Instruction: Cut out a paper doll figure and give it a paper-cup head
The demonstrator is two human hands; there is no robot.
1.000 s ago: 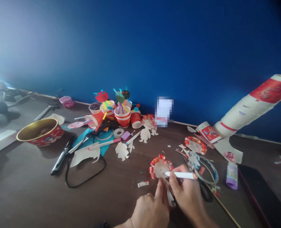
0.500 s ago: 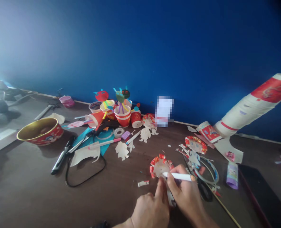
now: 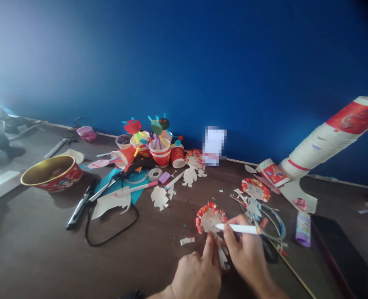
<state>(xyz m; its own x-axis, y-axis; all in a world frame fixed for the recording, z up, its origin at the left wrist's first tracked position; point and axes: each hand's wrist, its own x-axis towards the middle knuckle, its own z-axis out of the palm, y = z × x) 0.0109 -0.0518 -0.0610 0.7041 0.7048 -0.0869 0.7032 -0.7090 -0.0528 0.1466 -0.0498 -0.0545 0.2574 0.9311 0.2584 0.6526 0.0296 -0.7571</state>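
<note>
My right hand [image 3: 247, 253] is shut on a white marker pen [image 3: 238, 229], whose tip lies over a paper-cup craft figure [image 3: 209, 220] with a curled red paper fringe for hair. My left hand [image 3: 198, 276] is below it, with its fingers pinching the figure's cut-paper lower part [image 3: 223, 257]. The hands hide part of that lower piece. The table is dark brown wood.
A second paper figure [image 3: 255, 190] and scissors [image 3: 269, 249] lie to the right. Beyond stand a glue stick [image 3: 303, 229], a black phone [image 3: 336, 253], a long paper-cup stack [image 3: 330, 141], red cup crafts [image 3: 160, 151], and a red tin bowl [image 3: 51, 174]. A blue wall rises behind.
The white marker pen has shifted slightly right in my right hand, and its tip has moved a little across the figure. My left hand has barely moved.
</note>
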